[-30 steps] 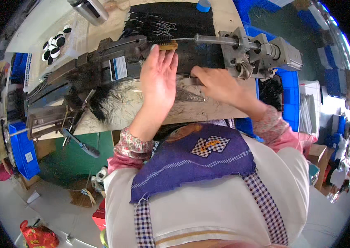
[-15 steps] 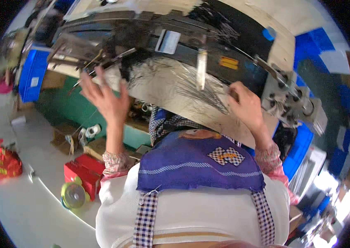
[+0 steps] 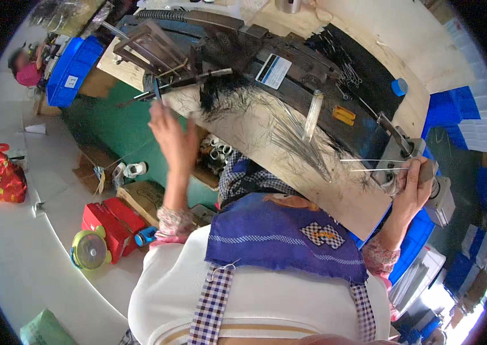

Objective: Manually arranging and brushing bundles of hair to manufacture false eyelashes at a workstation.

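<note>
Thin wires point(image 3: 370, 164) sit pinched in our right hand point(image 3: 413, 187) at the desk's point(image 3: 335, 190) right end, beside a metal fixture point(image 3: 400, 144). Our left hand point(image 3: 170, 129), fingers spread, holds nothing near the long dark machine point(image 3: 220, 46) with black bristles point(image 3: 223, 95).

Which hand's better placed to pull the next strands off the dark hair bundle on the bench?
Left, probably. The left hand is raised and open just beside the dark hair bundle, holding nothing. The right hand is far off by the metal clamp, its grip already closed on thin strands.
</note>
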{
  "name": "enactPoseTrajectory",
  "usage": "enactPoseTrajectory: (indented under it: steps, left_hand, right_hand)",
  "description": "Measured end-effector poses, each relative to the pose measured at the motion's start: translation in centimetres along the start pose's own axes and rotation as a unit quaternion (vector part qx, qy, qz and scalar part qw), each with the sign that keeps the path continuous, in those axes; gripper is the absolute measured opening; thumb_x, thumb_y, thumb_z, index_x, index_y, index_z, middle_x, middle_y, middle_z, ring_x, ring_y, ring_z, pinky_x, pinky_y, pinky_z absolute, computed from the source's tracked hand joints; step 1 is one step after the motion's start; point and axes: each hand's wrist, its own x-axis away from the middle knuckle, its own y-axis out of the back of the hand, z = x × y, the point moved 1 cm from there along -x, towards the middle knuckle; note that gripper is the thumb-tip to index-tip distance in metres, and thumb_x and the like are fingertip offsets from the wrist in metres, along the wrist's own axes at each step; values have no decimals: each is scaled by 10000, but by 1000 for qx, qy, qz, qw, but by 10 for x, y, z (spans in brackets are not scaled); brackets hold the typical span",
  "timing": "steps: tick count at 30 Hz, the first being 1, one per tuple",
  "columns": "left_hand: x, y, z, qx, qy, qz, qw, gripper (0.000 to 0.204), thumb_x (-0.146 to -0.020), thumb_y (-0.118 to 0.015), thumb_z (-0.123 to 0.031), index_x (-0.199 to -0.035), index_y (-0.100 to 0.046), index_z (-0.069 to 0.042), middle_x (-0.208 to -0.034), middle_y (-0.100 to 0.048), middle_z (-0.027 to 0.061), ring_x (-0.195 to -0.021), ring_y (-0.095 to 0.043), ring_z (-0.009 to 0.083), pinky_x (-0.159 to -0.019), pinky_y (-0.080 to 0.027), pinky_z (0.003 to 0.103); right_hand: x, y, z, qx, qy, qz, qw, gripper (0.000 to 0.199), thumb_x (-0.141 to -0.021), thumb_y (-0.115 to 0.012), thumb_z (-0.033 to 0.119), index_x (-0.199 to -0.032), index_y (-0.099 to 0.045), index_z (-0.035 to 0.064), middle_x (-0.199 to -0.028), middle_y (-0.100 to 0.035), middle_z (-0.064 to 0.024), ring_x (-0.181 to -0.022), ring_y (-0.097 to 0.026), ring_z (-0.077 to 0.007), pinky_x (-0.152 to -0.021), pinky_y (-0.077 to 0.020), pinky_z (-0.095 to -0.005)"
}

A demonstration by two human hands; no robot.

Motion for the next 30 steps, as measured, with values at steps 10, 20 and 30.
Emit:
enactPoseTrajectory:
  steps: [10,20,30]
  left_hand:
    - [-16,53,-179,575,-62,588,566,273,-962,-480,-227,-1109,-540,-6,-1042,-583,157,-1041,-536,285,-858,-437,365]
    - [5,12,-206,674,219,494,504,230,-993,-442,-246,-887,-534,-64,-760,-478,17,-706,-484,136,-593,-441,285]
    - [-76,41,-116,873,343,331,104,237,-926,-525,-133,-1142,-538,-37,-630,-387,-30,-474,-301,54,-353,-228,166]
  right_hand:
    - [-14,-75,75,112,86,159,977,155,-938,-544,101,-984,-619,-26,-681,-568,-21,-632,-547,-76,-572,-420,-226]
    - [-69,-61,14,375,334,228,834,275,-774,-602,-17,-1044,-627,29,-953,-615,-135,-906,-595,-322,-755,-493,-382]
    - [-51,-76,18,400,378,229,803,227,-699,-584,5,-923,-617,31,-807,-549,-92,-825,-584,-269,-708,-516,-359]
